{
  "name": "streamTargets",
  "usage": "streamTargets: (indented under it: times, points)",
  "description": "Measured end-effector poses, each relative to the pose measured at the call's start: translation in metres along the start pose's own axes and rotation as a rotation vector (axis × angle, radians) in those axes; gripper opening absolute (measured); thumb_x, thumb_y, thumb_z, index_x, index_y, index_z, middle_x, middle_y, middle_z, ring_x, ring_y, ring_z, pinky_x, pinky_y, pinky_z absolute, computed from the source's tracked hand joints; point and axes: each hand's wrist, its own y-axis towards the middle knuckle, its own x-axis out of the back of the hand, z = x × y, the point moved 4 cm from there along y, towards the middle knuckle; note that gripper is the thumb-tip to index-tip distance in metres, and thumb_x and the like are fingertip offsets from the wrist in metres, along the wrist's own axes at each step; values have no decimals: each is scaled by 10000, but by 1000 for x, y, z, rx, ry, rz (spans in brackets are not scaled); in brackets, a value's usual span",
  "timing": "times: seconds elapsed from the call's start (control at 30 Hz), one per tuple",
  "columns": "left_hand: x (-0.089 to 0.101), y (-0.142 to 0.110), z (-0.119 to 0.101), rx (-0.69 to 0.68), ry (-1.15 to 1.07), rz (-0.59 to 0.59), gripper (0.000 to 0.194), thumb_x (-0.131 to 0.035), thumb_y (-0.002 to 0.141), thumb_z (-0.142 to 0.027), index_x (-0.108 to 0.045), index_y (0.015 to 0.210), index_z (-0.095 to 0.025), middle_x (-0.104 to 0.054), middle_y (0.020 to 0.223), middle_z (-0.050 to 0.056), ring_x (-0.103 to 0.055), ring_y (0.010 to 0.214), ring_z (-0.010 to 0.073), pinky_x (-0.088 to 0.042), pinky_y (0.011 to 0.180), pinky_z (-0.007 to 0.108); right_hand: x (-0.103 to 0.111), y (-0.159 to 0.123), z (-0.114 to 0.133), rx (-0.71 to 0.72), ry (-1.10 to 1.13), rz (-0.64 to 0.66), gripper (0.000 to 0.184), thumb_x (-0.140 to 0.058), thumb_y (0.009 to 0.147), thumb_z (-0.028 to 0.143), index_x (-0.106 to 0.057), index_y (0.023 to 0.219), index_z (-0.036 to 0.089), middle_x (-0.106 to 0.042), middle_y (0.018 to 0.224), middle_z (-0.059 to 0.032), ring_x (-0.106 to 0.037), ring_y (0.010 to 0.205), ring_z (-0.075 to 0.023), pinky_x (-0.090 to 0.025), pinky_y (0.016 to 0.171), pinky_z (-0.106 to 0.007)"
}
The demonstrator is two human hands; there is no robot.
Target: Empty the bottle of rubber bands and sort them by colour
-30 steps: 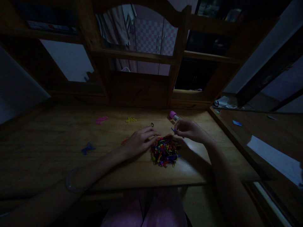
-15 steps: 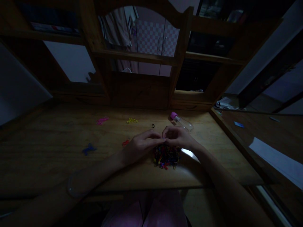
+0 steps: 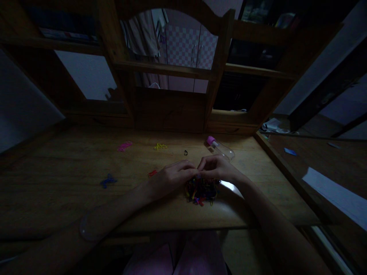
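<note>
Over a mixed heap of coloured rubber bands (image 3: 202, 191) near the desk's front edge, my two hands meet at the fingertips. My left hand (image 3: 174, 175) is closed, thumb and fingers pressed together. My right hand (image 3: 216, 168) pinches at the same spot; whatever lies between the fingertips is too small and dark to make out. Left of my left hand lie red bands (image 3: 152, 173), partly hidden by it. Separate small groups of yellow bands (image 3: 160, 146), pink bands (image 3: 125, 146) and blue bands (image 3: 108, 180) lie farther off. A black band (image 3: 185, 152) lies beyond my hands.
A clear bottle with a pink cap (image 3: 210, 140) lies on its side behind my right hand. The wooden shelf unit (image 3: 170, 110) rises along the desk's back. To the right, a lower surface holds a white paper sheet (image 3: 335, 194) and a small blue packet (image 3: 290, 151).
My hands have shifted slightly down toward the heap, and the left fingers have curled in more. The bands and the bottle lie as before.
</note>
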Motion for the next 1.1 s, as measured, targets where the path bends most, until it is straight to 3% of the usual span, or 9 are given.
streamTargets:
  times: [0.43, 0.57, 0.93, 1.1]
  points:
    - [-3, -2, 4, -168, 288, -22, 293, -560, 908, -171, -607, 1186, -250, -668, 989, 40, -595, 835, 139, -481, 691, 264, 2, 3, -3, -37, -60, -40, 247, -820, 668, 328, -728, 770, 122, -680, 685, -26, -570, 584, -93, -425, 534, -211]
    - [-5, -1, 3, -127, 280, 8, 249, -532, 922, -177, -622, 1149, -226, -655, 969, 46, -596, 810, 126, -487, 677, 239, 3, 1, -2, -40, -88, -47, 246, -803, 688, 346, -748, 800, 134, -668, 662, -17, -546, 559, -91, -414, 519, -216]
    - [-6, 2, 11, 79, -16, 9, 153, -497, 938, -182, -621, 1028, -181, -585, 947, 53, -578, 819, 119, -488, 714, 221, 4, 1, 1, 35, -138, -33, 261, -711, 795, 376, -725, 927, 152, -643, 697, -12, -539, 586, -95, -392, 513, -213]
    - [6, 5, 24, 137, 19, 65, 97, -500, 922, -184, -593, 938, -162, -556, 913, 49, -545, 799, 134, -452, 702, 245, 10, -1, 8, 120, -146, -62, 210, -637, 848, 325, -713, 957, 164, -653, 762, -27, -546, 618, -103, -408, 549, -231]
